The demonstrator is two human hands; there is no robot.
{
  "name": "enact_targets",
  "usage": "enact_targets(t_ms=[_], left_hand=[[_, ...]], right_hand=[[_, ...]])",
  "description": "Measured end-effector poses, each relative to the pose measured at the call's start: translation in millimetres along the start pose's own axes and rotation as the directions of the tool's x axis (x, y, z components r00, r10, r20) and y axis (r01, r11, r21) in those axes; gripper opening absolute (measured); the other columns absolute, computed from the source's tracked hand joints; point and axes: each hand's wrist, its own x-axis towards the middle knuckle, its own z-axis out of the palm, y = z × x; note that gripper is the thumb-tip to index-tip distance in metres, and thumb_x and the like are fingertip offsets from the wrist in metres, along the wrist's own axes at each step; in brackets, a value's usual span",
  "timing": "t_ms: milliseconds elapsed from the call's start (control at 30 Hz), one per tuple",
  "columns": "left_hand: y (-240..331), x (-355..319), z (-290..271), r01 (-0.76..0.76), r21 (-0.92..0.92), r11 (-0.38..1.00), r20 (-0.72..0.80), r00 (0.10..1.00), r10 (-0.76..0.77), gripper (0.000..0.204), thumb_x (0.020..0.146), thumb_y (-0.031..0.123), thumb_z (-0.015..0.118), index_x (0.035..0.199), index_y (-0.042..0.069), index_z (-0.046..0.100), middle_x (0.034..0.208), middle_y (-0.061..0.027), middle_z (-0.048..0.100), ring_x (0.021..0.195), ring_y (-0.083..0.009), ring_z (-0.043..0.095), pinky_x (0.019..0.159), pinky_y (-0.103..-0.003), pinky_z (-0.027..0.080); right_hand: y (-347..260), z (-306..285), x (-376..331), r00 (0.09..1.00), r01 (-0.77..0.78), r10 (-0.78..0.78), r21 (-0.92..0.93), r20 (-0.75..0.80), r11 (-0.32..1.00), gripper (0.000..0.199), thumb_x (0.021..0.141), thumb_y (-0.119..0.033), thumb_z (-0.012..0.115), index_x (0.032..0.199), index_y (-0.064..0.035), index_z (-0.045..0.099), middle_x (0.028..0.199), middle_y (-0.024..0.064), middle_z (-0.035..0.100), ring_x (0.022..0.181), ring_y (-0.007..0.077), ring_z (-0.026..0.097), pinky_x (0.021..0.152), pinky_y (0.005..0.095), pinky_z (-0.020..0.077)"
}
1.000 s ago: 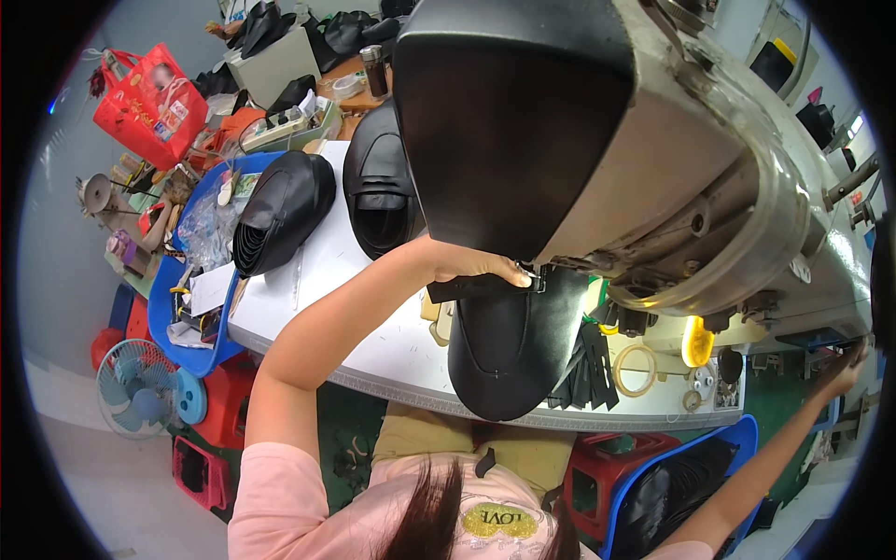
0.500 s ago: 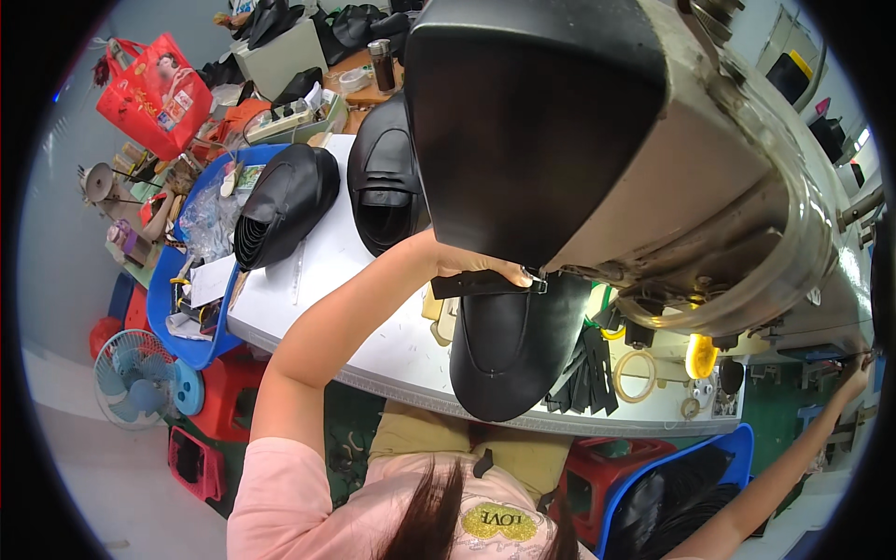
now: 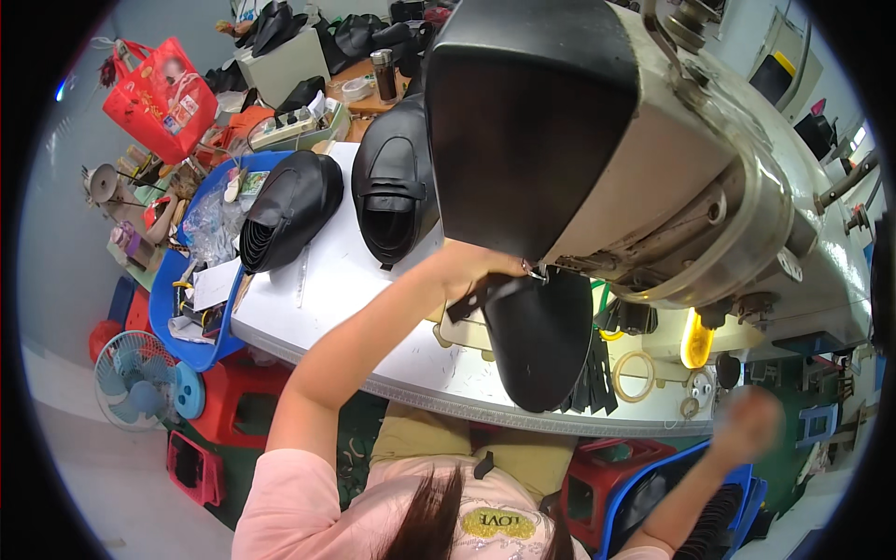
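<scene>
My left hand [image 3: 476, 266] reaches under the sewing machine head [image 3: 532, 131] and pinches a black leather strap [image 3: 469, 304] near a small metal buckle [image 3: 536, 272]. Below the needle area hangs a black leather shoe upper [image 3: 541, 345], its rounded toe toward me over the table edge. The machine head hides part of the fingertips and the upper's far end. My right hand [image 3: 749, 425] is in the air at the right, beyond the table corner, smeared by motion, so its fingers cannot be made out.
Stacks of black shoe uppers [image 3: 291, 210] stand on the white table [image 3: 327, 299]. Black straps [image 3: 593, 378] and a tape roll [image 3: 635, 376] lie right of the work. A blue bin [image 3: 191, 350] adjoins the left side; another blue bin [image 3: 611, 509] with black pieces sits below right.
My right hand has come in from the far right toward the table. The shoe upper has turned, its toe shifting right, and the strap's free end has swung downward. My left hand keeps its pinch.
</scene>
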Motion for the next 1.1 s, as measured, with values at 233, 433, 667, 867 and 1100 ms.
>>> enact_targets(t_ms=[233, 433, 667, 867, 1100], left_hand=[[-86, -86, -14, -0.135, -0.09, 0.987, 0.15, 0.978, 0.148, 0.042, 0.071, -0.005, 0.067, 0.111, 0.002, 0.056, 0.11, -0.006, 0.059, 0.104, -0.0183, 0.054, 0.096, -0.034, 0.039], [-96, -100, -19, -0.506, 0.069, 0.86, 0.308, 0.83, 0.464, 0.02, 0.077, 0.017, 0.067, 0.064, 0.016, 0.052, 0.079, -0.0013, 0.052, 0.095, -0.0239, 0.052, 0.107, -0.05, 0.014], [-88, -100, -18, -0.53, 0.123, 0.839, 0.324, 0.82, 0.471, 0.023, 0.074, 0.012, 0.068, 0.06, 0.017, 0.051, 0.078, -0.0016, 0.051, 0.094, -0.0228, 0.052, 0.107, -0.049, 0.018], [-95, -106, -34, -0.509, -0.394, 0.765, 0.049, 0.819, 0.571, 0.02, 0.073, 0.001, 0.065, 0.081, 0.013, 0.051, 0.086, -0.0035, 0.051, 0.093, -0.0239, 0.052, 0.104, -0.046, 0.028], [-155, -128, -3, 0.151, -0.713, 0.685, 0.132, 0.988, -0.08, 0.056, 0.082, 0.024, 0.065, 0.128, 0.002, 0.042, 0.121, -0.0135, 0.053, 0.113, -0.0292, 0.052, 0.099, -0.044, 0.039]], right_hand=[[-33, 140, -109, 0.446, -0.714, 0.36, 0.083, 0.82, 0.695, 0.027, 0.091, -0.023, 0.049, 0.105, -0.0004, 0.05, 0.087, 0.0058, 0.054, 0.077, 0.0112, 0.052, 0.067, 0.0252, 0.0427], [-65, 166, -104, 0.253, -0.701, 0.062, 0.139, 0.965, 0.699, 0.015, 0.083, -0.01, 0.062, 0.088, 0.0008, 0.052, 0.086, 0.0068, 0.051, 0.079, 0.0119, 0.053, 0.07, 0.024, 0.0426], [-76, 173, -97, 0.357, -0.674, 0.137, 0.153, 0.924, 0.723, 0.015, 0.079, -0.009, 0.065, 0.082, 0.002, 0.055, 0.077, 0.0086, 0.053, 0.071, 0.0167, 0.055, 0.064, 0.0272, 0.044], [-45, 149, -91, 0.723, -0.634, 0.148, 0.563, 0.675, 0.53, 0.036, 0.073, -0.019, 0.073, 0.098, 0.0012, 0.058, 0.092, 0.009, 0.058, 0.064, 0.007, 0.045, 0.053, 0.0182, 0.0324], [-34, 171, -98, 0.698, -0.699, 0.463, 0.376, 0.547, 0.609, 0.012, 0.08, -0.007, 0.067, 0.086, -0.0011, 0.058, 0.074, -0.0026, 0.056, 0.065, 0.0027, 0.048, 0.06, 0.0174, 0.0383]])
